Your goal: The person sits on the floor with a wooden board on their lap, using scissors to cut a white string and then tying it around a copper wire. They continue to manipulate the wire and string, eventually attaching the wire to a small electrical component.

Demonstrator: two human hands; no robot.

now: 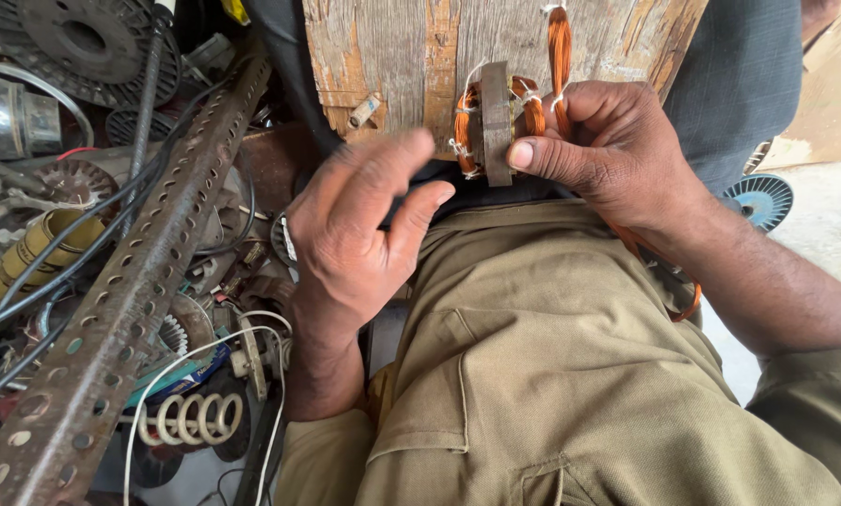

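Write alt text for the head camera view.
A person's right hand grips orange copper wire coils wound around a small block on a worn wooden board. The left hand hovers open beside it, next to a perforated metal bar and scrap.

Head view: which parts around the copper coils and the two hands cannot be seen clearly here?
- Copper wire coils: the right side is hidden by the right hand.
- Long copper strand: its top is cut off by the upper edge.
- Left hand: blurred, and whether its fingers hold anything cannot be told.
- Wooden board: cut off by the upper edge.
- Perforated metal bar: its lower end leaves the picture.
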